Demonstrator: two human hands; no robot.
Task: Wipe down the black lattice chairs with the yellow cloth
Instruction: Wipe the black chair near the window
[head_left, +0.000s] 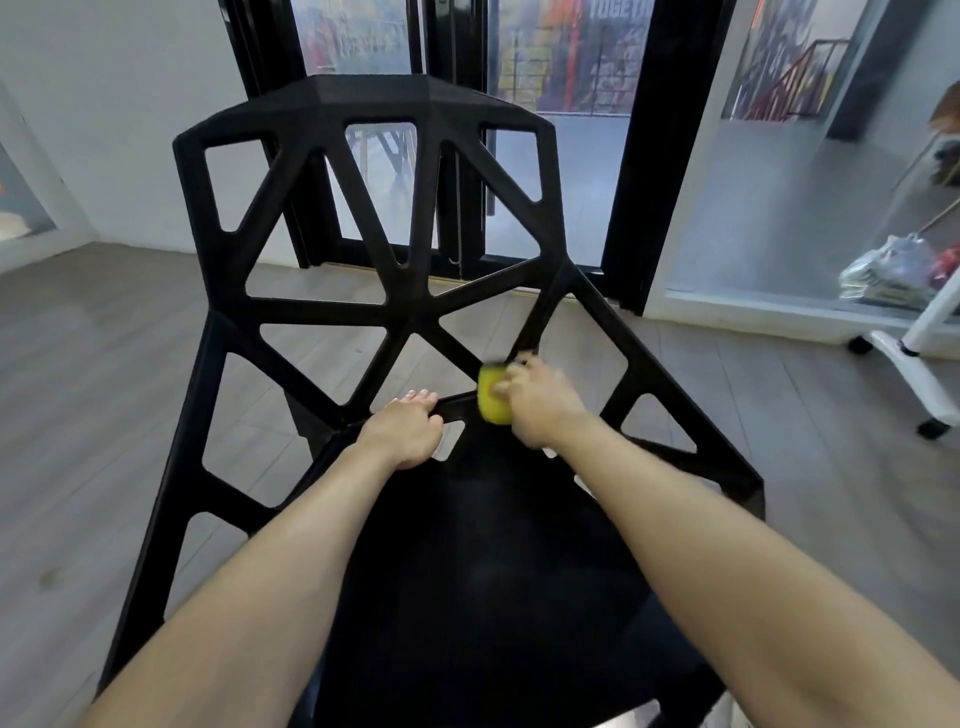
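Head view shows my right hand (540, 402) with its fingers closed around the bunched yellow cloth (493, 397), pressing it on a seat strut of the black lattice chair (332, 312) where several bars meet. My left hand (402, 428) has its fingers hooked over the same strut just beside, steadying the frame. To do this well, I'd brace firmly, wrap the cloth round each bar and run along it, working into the joints. The chair's back stands away from me, toward the glass doors (566, 156). The wad sits taller than wide, across the strut.
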